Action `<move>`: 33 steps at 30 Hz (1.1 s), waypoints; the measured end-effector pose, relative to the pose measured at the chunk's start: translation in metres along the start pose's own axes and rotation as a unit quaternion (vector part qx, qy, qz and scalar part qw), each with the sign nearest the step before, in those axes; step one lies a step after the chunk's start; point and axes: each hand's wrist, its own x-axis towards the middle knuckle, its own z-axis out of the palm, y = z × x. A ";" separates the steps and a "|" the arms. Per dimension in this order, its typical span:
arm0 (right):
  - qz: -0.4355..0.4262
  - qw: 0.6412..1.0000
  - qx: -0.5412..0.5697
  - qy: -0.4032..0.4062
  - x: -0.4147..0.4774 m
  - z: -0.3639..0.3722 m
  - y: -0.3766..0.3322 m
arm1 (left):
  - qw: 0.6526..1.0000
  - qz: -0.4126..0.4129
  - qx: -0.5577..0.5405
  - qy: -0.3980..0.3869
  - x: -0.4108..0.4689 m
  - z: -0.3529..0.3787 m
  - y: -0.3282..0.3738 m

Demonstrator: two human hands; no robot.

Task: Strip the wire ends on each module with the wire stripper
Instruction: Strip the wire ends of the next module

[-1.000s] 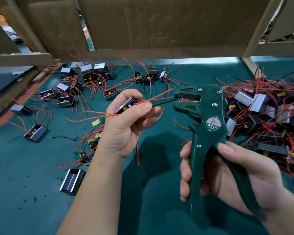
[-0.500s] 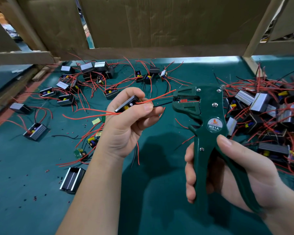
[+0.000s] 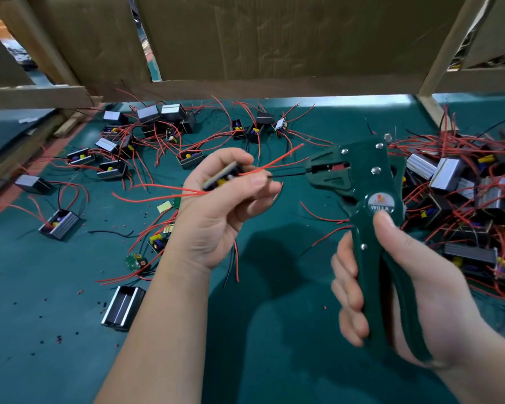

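At the centre of the frame, a person's left hand pinches a small module between thumb and curled fingers, holding it above a green table. Red wires fan out from the module to both sides, and one thin black wire runs from it rightward into the head of a dark green wire stripper. The right hand, in the lower right, grips the stripper with its fingers wrapped round both handles and the thumb lying up the near side just below the round label; the tool stands upright with its head pointing left. A dense pile of modules tangled in red wire fills the right edge. More modules lie scattered across the upper left. An empty metal casing rests at lower left, beside the left forearm. Sheets of cardboard wall off the back of the table.
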 end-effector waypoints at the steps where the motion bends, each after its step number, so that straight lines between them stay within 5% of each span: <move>1: -0.009 1.000 0.001 0.017 0.003 -0.001 0.001 | 1.000 -0.004 0.026 0.003 0.000 0.001 -0.002; 5: -0.056 0.994 0.057 0.077 0.010 -0.002 -0.002 | 0.998 -0.024 0.052 0.024 0.001 0.003 -0.009; 11: -0.064 0.992 0.110 0.013 0.011 -0.010 -0.001 | 0.993 -0.013 0.111 0.026 0.001 0.004 -0.012; 16: 0.003 0.981 0.155 -0.117 0.012 -0.014 -0.003 | 0.955 -0.028 0.288 -0.070 -0.007 0.011 -0.021; 20: 0.018 0.974 0.165 -0.153 0.011 -0.013 -0.005 | 0.934 -0.106 0.301 -0.162 -0.011 0.020 -0.021; 28: 0.010 0.996 0.072 -0.053 0.012 -0.009 -0.005 | 0.911 -0.100 0.363 -0.170 -0.005 0.011 -0.033; 31: -0.090 0.994 -0.010 0.063 0.012 -0.012 -0.004 | 0.923 -0.050 0.367 -0.101 -0.002 0.004 -0.034; 33: -0.138 0.973 -0.079 0.169 0.011 -0.017 -0.004 | 0.897 0.005 0.440 -0.032 0.000 -0.001 -0.032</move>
